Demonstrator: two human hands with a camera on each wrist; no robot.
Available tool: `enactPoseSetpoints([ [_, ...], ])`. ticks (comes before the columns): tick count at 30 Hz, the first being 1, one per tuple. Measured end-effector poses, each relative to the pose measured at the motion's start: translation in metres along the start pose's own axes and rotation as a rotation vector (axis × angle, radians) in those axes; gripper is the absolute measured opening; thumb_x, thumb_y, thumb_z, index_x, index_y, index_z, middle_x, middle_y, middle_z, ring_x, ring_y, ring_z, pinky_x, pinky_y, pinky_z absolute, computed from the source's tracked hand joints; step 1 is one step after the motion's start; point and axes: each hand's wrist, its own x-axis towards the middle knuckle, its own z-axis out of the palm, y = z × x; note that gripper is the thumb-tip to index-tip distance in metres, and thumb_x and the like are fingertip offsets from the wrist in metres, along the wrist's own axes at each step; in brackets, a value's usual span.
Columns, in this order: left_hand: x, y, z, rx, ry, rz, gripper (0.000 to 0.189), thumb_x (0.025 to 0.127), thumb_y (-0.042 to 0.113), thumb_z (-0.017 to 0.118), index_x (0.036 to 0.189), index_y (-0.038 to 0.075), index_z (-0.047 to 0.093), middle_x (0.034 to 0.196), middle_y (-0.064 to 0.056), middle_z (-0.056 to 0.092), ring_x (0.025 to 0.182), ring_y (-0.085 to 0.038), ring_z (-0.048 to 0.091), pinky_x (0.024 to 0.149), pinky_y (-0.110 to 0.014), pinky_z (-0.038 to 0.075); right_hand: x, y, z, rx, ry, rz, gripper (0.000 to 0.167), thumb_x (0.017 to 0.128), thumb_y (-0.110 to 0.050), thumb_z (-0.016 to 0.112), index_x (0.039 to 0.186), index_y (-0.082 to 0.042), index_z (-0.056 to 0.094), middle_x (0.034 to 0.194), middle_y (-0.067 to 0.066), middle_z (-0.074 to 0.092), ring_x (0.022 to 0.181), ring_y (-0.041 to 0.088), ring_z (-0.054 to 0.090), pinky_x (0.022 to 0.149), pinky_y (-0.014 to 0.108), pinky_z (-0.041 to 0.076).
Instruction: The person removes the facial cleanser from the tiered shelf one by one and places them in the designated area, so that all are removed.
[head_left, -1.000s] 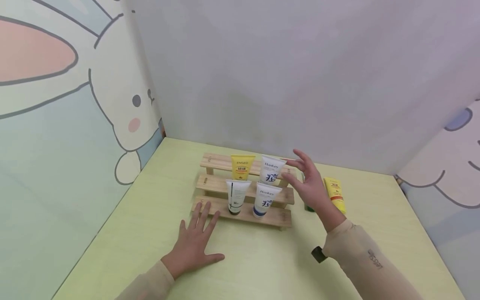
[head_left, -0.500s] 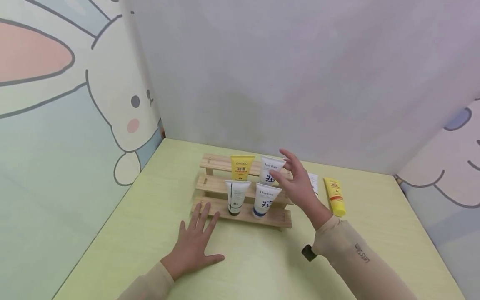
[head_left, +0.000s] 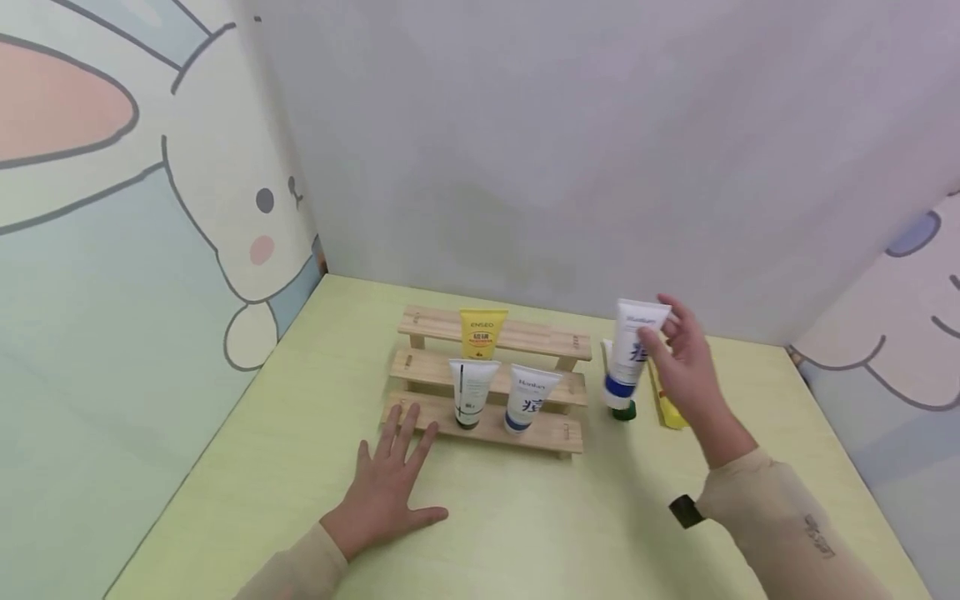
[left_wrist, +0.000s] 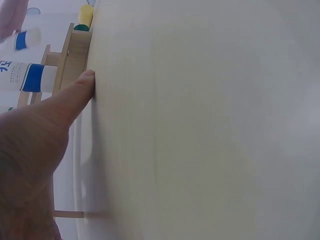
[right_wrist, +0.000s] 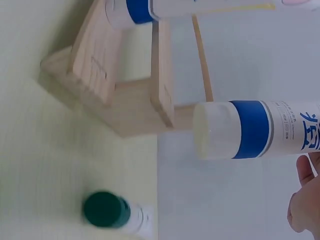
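My right hand (head_left: 688, 371) pinches a white squeeze tube (head_left: 628, 354) with a blue band, held cap-down in the air right of a wooden three-step rack (head_left: 427, 367). In the right wrist view the fingers (right_wrist: 306, 200) show at that tube's side. My left hand (head_left: 386, 492) lies spread on the table, its fingertips at the rack's lowest step. On that step stand a white tube with a dark cap (head_left: 472, 393) and another blue-banded white tube (head_left: 531, 398). Higher up stands a yellow tube (head_left: 482, 333), its base hidden.
Right of the rack, a white tube with a green cap (head_left: 624, 411) lies on the table, partly covered by the held tube. Beside it lies a yellow tube (head_left: 673, 412), mostly behind the right hand. Walls with cartoon drawings (head_left: 262, 200) enclose the table.
My right hand has taken hold of the upper blue-banded tube, lifted it off the rack and carried it right. The left hand stays in place.
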Motion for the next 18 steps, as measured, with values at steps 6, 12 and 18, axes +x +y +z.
enactPoseSetpoints([
  [6, 0.0, 0.0, -0.003, 0.003, -0.007, -0.003, 0.118, 0.081, 0.076, 0.073, 0.169, 0.016, 0.022, 0.177, -0.018, 0.004, 0.162, -0.046, 0.005, 0.103, -0.085, 0.034, 0.0, 0.028, -0.072, -0.141, 0.018, 0.194, 0.072, 0.112, -0.029, 0.046, 0.167, -0.003, 0.007, 0.129, -0.01, 0.065, 0.108, -0.009, 0.058, 0.102, 0.019, 0.05],
  [12, 0.001, -0.001, -0.004, 0.0, -0.018, -0.005, 0.117, 0.082, 0.076, 0.072, 0.169, 0.016, 0.021, 0.177, -0.019, 0.002, 0.162, -0.046, 0.003, 0.103, -0.085, 0.034, 0.003, 0.067, -0.119, -0.337, -0.044, 0.421, 0.077, 0.113, -0.039, 0.029, 0.162, 0.008, -0.008, 0.158, 0.046, 0.028, 0.141, 0.051, 0.043, 0.113, 0.075, 0.032],
  [18, 0.001, -0.002, -0.004, -0.01, -0.027, -0.007, 0.117, 0.081, 0.075, 0.073, 0.169, 0.016, 0.022, 0.177, -0.018, 0.002, 0.162, -0.047, 0.003, 0.103, -0.085, 0.034, 0.01, 0.111, -0.142, -0.385, -0.072, 0.599, 0.081, 0.112, -0.039, 0.026, 0.158, 0.015, -0.013, 0.157, 0.051, 0.017, 0.144, 0.062, 0.031, 0.114, 0.075, 0.033],
])
